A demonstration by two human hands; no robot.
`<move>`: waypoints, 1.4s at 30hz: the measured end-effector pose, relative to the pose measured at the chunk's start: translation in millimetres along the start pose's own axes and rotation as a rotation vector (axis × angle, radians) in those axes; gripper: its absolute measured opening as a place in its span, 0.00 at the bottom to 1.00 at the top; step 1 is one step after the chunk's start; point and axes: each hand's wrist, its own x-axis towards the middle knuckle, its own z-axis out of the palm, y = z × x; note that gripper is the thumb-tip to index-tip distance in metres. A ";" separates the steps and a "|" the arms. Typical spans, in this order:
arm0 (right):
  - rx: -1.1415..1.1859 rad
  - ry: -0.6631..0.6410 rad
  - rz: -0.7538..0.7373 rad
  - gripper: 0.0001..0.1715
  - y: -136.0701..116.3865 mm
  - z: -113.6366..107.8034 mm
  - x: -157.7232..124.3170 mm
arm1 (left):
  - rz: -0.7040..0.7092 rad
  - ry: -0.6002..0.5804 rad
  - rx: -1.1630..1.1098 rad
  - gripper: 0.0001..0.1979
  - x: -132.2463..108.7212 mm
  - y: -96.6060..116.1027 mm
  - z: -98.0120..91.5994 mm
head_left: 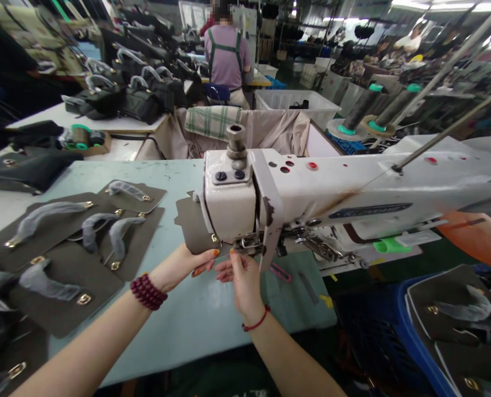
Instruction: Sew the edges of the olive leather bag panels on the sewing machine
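Note:
A flat grey-brown bag panel [193,223] with a gold metal fitting lies under the head of a white sewing machine [231,198]. My left hand [187,266], with a dark red bead bracelet on its wrist, pinches the panel's near edge, thumb on top and fingers beneath. Close beside it, my right hand [243,278], wearing a thin red bracelet, grips the same edge just below the needle area, thumb up and fingers partly curled. The machine head hides much of the panel and the needle.
Several panels [59,215] with plastic-wrapped handles overlap on the pale green tabletop [179,342] at left. More lie in a blue bin [414,325] at lower right. Thread cones [359,110] stand behind the machine. Finished black bags [140,102] and a seated person [227,55] are farther back.

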 end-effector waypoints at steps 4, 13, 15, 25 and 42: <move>-0.019 -0.013 -0.003 0.23 -2.3 -1.1 -1.0 | -0.014 0.085 -0.068 0.19 -8.6 -6.0 9.8; -0.107 -0.045 -0.048 0.24 -8.0 -11.7 -3.3 | 0.040 0.363 -0.242 0.17 -28.0 -19.4 61.8; -0.135 -0.050 -0.064 0.25 -7.9 -16.4 -2.7 | 0.051 0.430 -0.270 0.17 -31.5 -21.0 78.7; -0.322 -0.119 -0.087 0.25 -19.6 -47.8 2.6 | -0.062 0.699 -0.268 0.24 -32.7 -18.5 157.8; -1.664 0.084 -0.666 0.15 8.3 -167.1 11.7 | 0.093 0.497 -0.270 0.12 -13.9 25.3 -2.1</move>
